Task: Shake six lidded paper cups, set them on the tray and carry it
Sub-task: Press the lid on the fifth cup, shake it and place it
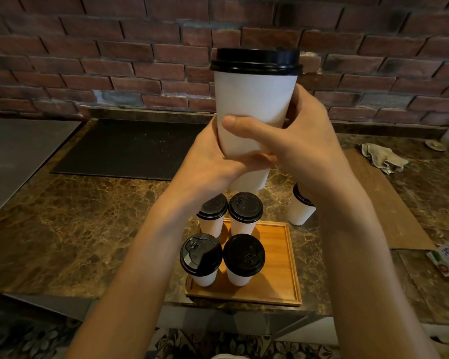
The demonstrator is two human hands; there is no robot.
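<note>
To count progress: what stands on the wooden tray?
Four lidded paper cups, two by two, on the wooden tray's left. Lids hide their contents; the left forearm covers part of one.

**Counter layout**

Tray (283, 257) at front edge of counter (62, 229). Four cups (201, 255) on tray's left half, two by two. Fifth cup (300, 212) on counter, just behind tray's right corner. Sixth cup (254, 99) above them, between left hand (213, 161) and right hand (303, 141). Mat (127, 146) behind-left; cloth (381, 156) far right.
</note>
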